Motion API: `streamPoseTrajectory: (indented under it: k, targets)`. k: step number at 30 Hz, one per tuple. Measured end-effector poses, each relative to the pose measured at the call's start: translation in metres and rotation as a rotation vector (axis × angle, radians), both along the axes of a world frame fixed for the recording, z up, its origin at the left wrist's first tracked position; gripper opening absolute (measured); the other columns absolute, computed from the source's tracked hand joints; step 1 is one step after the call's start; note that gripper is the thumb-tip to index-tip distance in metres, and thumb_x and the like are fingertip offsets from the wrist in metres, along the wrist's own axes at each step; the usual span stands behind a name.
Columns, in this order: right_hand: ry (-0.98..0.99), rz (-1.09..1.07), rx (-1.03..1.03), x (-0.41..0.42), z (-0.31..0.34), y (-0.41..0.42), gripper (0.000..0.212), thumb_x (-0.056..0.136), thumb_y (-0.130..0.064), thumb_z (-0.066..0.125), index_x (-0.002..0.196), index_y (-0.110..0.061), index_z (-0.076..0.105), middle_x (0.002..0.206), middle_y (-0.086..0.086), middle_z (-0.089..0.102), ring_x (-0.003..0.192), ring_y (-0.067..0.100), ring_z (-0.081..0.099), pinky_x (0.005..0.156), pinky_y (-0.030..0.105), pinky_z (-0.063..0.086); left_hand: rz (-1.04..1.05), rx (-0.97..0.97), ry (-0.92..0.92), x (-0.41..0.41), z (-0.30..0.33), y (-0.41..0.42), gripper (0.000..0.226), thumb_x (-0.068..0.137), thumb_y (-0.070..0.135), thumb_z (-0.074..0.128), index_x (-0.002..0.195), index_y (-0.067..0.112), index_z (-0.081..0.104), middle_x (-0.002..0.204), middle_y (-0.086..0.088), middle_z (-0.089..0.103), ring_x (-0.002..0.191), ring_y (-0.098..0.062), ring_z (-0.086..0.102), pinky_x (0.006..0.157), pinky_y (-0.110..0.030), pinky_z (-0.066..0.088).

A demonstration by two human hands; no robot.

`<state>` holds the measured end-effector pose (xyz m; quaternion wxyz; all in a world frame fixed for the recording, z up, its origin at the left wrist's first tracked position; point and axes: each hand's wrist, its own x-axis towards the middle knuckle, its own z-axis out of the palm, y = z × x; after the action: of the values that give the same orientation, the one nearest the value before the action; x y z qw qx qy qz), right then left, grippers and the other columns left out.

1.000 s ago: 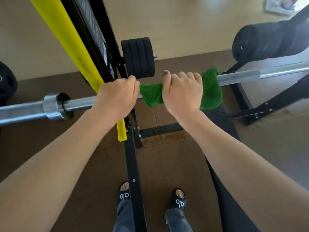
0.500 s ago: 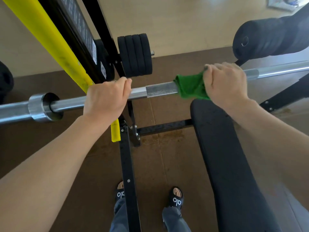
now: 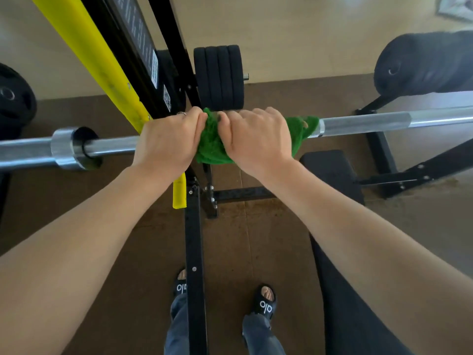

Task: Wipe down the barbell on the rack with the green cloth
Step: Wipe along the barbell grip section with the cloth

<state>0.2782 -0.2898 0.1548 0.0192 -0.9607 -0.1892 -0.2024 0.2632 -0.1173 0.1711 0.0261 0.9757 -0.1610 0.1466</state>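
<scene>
A steel barbell [image 3: 371, 124] lies across the rack from left to right, with its collar [image 3: 65, 148] at the left. The green cloth [image 3: 212, 147] is wrapped round the bar near the middle. My right hand [image 3: 256, 135] grips the cloth round the bar. My left hand [image 3: 167, 139] grips the bare bar just left of the cloth, its fingers touching the cloth's edge. A flap of cloth sticks out to the right of my right hand.
A yellow-padded rack upright [image 3: 94, 62] slants up at the left. Black weight plates [image 3: 218, 76] hang behind the bar. A black bench [image 3: 330, 172] sits below right. The rack's black base beam [image 3: 195, 252] runs between my feet.
My right hand slid the cloth leftward along the bar, from far right to right against my left hand. My left hand kept its grip on the bar.
</scene>
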Motion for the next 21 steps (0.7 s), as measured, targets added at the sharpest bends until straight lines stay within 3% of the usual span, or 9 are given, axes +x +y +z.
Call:
streamPoseTrajectory:
  k: [4,9,14,17,21]
  targets:
    - [-0.075,0.028,0.039,0.005,0.003,-0.038,0.055,0.107,-0.038,0.027,0.068,-0.020,0.061,0.059,-0.002,0.061,0.056,0.025,0.056,0.060,0.035,0.034,0.001,-0.007,-0.015,-0.001,-0.001,0.001,0.045,0.109,0.031,0.027,0.088,0.007,0.060,0.057,-0.008,0.057,0.044,-0.034,0.057,0.045,-0.023,0.017]
    - [0.005,-0.079,-0.002,0.007,0.007,-0.066,0.056,0.108,-0.039,0.021,0.064,-0.020,0.050,0.060,0.000,0.061,0.053,0.023,0.042,0.062,0.035,0.033,0.015,-0.017,0.041,0.001,-0.001,0.001,0.039,0.109,0.031,0.033,0.091,0.010,0.060,0.062,-0.007,0.060,0.047,-0.032,0.056,0.045,-0.028,0.025]
    - [0.015,-0.263,0.021,0.001,0.009,-0.027,0.054,0.108,-0.033,0.028,0.058,-0.021,0.046,0.053,-0.002,0.050,0.050,0.023,0.039,0.063,0.035,0.030,0.010,-0.019,0.065,-0.001,0.001,-0.001,0.043,0.110,0.033,0.027,0.096,0.011,0.061,0.064,-0.007,0.060,0.049,-0.030,0.055,0.044,-0.030,0.030]
    - [0.019,-0.208,0.000,-0.009,0.006,0.024,0.050,0.108,-0.029,0.030,0.059,-0.026,0.040,0.053,-0.004,0.051,0.051,0.021,0.050,0.061,0.034,0.037,0.015,-0.017,0.106,-0.001,0.002,-0.002,0.037,0.110,0.029,0.031,0.099,0.007,0.059,0.070,-0.012,0.063,0.055,-0.036,0.061,0.047,-0.033,0.033]
    - [-0.042,-0.121,0.044,-0.006,0.001,0.037,0.045,0.105,-0.027,0.036,0.060,-0.026,0.042,0.051,-0.004,0.054,0.047,0.023,0.051,0.058,0.034,0.026,0.042,-0.041,0.126,-0.001,0.003,-0.002,0.030,0.110,0.027,0.039,0.102,0.004,0.057,0.076,-0.015,0.066,0.062,-0.040,0.065,0.049,-0.034,0.030]
